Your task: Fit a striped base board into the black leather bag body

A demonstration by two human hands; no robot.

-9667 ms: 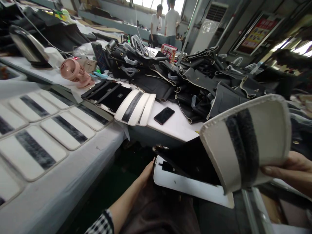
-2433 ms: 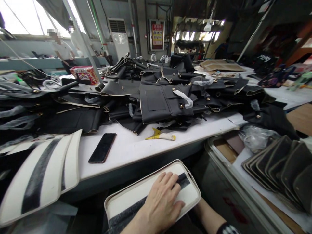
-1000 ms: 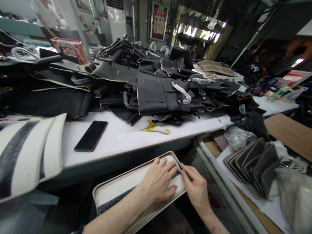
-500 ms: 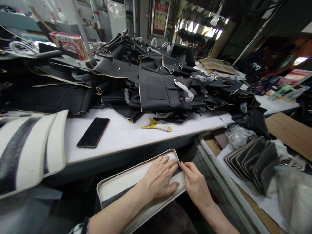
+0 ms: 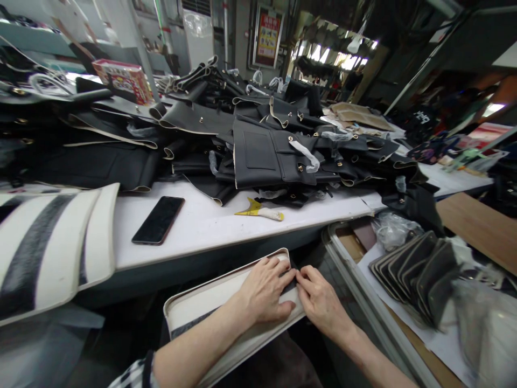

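A cream-white panel [image 5: 230, 285] with a dark stripe and a thin raised rim lies tilted across my lap, below the table edge. My left hand [image 5: 266, 291] rests on its inner face, fingers stretched towards the upper right corner, thumb apart. At that right end my right hand [image 5: 317, 296] pinches the rim between thumb and fingers, close to the left fingertips. A small dark bit shows behind the rim there; I cannot make out what it is. My forearms cover part of the panel.
On the white table [image 5: 202, 231] lie a phone [image 5: 159, 220], a yellow-ended tool [image 5: 258, 210] and a heap of black leather bag pieces [image 5: 258, 153]. Striped white panels [image 5: 44, 248] are stacked at left. Dark rounded pieces [image 5: 416, 272] stand right, beyond a metal rail [image 5: 363, 291].
My right hand has shifted slightly left and closer to the left fingertips at the rim. The left hand stays on the panel. The view has shifted slightly.
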